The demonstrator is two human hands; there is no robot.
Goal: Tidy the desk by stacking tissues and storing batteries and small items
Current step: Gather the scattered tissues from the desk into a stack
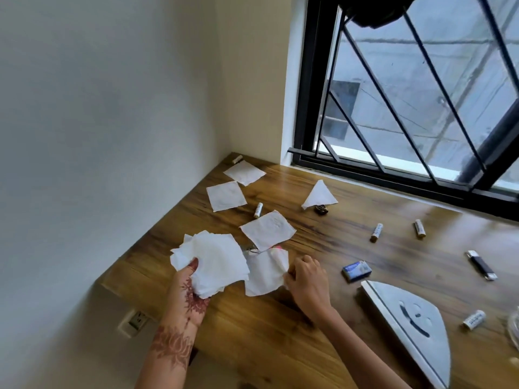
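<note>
My left hand (187, 287) grips a stack of white tissues (213, 262) above the desk's left edge. Just to its right, my right hand (306, 282) pinches the edge of a single tissue (264, 276) lying on the wooden desk (337, 256). More loose tissues lie farther back: one (268, 229) near the stack, two (226, 196) (244, 172) toward the corner, and a folded triangular one (319, 195). Batteries are scattered about: one (258, 210) between the tissues, two (376, 232) (419, 228) at mid right, one (474, 319) at the far right.
A small blue box (356, 271) and a black-and-white stick-shaped item (481, 264) lie right of my right hand. A white quarter-round tray with a smiley face (412, 327) sits front right. A dark small object (321, 210) rests by the triangular tissue. Walls and a barred window (407, 108) border the desk.
</note>
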